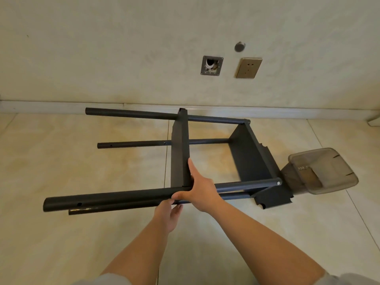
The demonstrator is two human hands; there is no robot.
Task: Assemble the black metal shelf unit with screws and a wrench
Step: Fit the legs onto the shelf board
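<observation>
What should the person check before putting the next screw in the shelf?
1. Right hand steadies the middle shelf panel at the front pole: ok.
2. Left hand supports the pole from below: ok.
3. End panel fastened at the pole end, screw visible: ok.
4. Wrench within reach: cannot tell, none seen.
5. Screws in the plastic tray: cannot tell.
6. Holes lined up: cannot tell.

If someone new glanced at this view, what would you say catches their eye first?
Most likely the black shelf frame lying on its side on the tiled floor, its poles pointing left. Next, the right hand and left hand gripping the near pole at centre. A clear plastic container sits at the frame's right end.
</observation>
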